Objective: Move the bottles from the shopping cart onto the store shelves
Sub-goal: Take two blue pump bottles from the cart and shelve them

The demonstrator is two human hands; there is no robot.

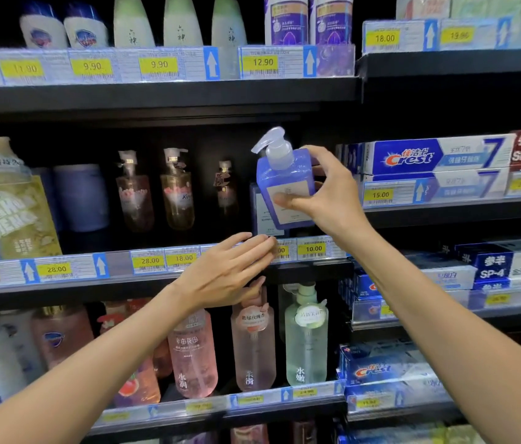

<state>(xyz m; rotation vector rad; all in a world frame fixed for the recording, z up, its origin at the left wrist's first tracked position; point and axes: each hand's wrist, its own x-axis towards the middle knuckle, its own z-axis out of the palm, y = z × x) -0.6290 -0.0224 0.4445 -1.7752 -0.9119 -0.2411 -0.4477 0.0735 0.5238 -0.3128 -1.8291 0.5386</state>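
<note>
Two hands | right [326, 193] pinching blue pump bottle [285, 184] | left [230, 270] spread flat | Crest boxes [429, 157] beside | tag [313, 249] 10.00

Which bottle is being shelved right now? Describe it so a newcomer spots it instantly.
Find the middle shelf with yellow price tags, left of the Crest toothpaste boxes. Above its right end, the right hand holds the blue pump bottle, tilted. Unlike the pink and amber bottles standing to its left, it is blue with a clear pump.
</note>
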